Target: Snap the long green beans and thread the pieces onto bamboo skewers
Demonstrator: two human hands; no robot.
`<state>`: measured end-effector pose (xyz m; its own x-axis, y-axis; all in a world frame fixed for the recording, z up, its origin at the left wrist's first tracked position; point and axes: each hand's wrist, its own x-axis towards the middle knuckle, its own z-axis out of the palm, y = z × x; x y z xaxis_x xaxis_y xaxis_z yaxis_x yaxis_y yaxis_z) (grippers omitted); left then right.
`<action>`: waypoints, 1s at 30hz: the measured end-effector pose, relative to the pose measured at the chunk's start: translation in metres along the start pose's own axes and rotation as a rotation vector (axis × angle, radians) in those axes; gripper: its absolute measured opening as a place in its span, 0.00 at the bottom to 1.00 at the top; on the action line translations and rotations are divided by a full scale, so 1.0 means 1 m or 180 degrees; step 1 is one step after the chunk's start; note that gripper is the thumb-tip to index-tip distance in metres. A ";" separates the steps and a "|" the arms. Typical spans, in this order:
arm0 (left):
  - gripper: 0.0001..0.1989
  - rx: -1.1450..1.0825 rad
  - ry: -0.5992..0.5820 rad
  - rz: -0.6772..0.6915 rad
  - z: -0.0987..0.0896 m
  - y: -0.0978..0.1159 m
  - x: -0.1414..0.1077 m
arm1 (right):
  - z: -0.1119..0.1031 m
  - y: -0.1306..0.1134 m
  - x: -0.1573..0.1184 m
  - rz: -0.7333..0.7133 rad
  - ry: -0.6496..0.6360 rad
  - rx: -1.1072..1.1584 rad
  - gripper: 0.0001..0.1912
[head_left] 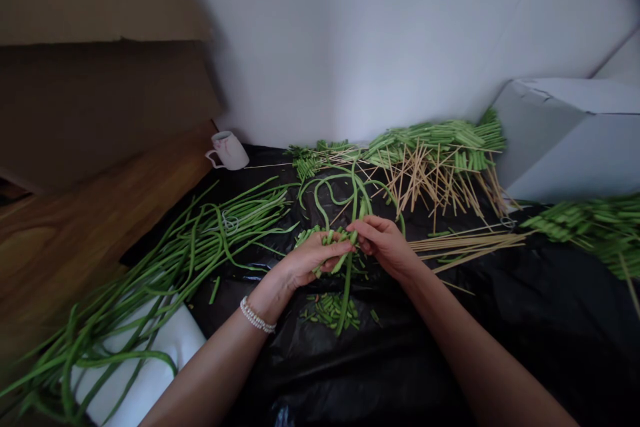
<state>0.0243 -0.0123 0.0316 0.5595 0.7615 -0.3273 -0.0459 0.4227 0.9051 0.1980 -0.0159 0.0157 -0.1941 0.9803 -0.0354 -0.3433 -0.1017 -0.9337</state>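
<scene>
My left hand (311, 257), with a beaded bracelet at the wrist, is closed around several short green bean pieces (323, 272). Close beside it, my right hand (386, 244) pinches a green long bean (354, 235) between thumb and fingers. More long beans (320, 195) curl on the sheet just beyond both hands. Below them lies a small heap of short cut bean pieces (333, 311). To the right of my right hand, bare wooden skewers (470, 245) lie in a loose bundle.
Black plastic sheeting (410, 373) covers the floor. Long beans (200, 233) spread leftward over a white object (135, 380). Skewered bean pieces (440, 137) are piled by the wall, with more beans (595, 230) at right. A mug (232, 151), cardboard box (100, 87) and white box (560, 140) stand around.
</scene>
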 end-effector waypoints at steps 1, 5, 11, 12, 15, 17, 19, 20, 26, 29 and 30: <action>0.19 0.0021 -0.0026 -0.0007 0.000 0.000 0.000 | 0.000 0.000 0.000 -0.0003 -0.0002 -0.0041 0.14; 0.18 0.0050 0.0029 0.0069 0.001 0.001 0.000 | 0.000 0.002 0.001 -0.0055 -0.0002 -0.0149 0.14; 0.19 0.0175 0.0444 0.0371 0.002 -0.001 0.003 | 0.002 0.004 0.002 -0.0185 0.0023 -0.0504 0.15; 0.20 0.0214 0.0508 0.0439 0.002 -0.002 0.003 | 0.002 0.004 0.002 -0.0179 0.0032 -0.0522 0.15; 0.21 0.0251 0.0637 0.0614 0.004 -0.004 0.004 | 0.004 0.004 0.002 -0.0144 0.0015 -0.0360 0.14; 0.21 0.0223 0.0689 0.0683 0.005 -0.006 0.004 | 0.005 0.003 0.001 -0.0114 -0.0032 -0.0103 0.13; 0.20 0.0191 0.0728 0.0737 0.006 -0.007 0.004 | 0.007 0.003 0.000 -0.0063 -0.0049 0.0177 0.14; 0.20 0.0181 0.0735 0.0766 0.007 -0.007 0.004 | 0.008 0.002 0.000 -0.0035 -0.0048 0.0298 0.14; 0.17 0.0056 0.0702 0.0947 0.010 -0.009 0.004 | 0.011 0.002 -0.001 0.0078 -0.0080 0.0728 0.13; 0.17 -0.0163 0.0689 0.1001 0.008 -0.008 0.005 | 0.012 0.002 -0.002 0.0107 -0.0008 0.0862 0.13; 0.16 -0.0253 0.0656 0.1028 0.007 -0.007 0.005 | 0.013 0.002 -0.002 0.0119 0.0016 0.0884 0.13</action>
<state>0.0334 -0.0154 0.0254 0.3281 0.9409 -0.0838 -0.2609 0.1756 0.9493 0.1860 -0.0199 0.0182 -0.2069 0.9758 -0.0706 -0.5749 -0.1797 -0.7982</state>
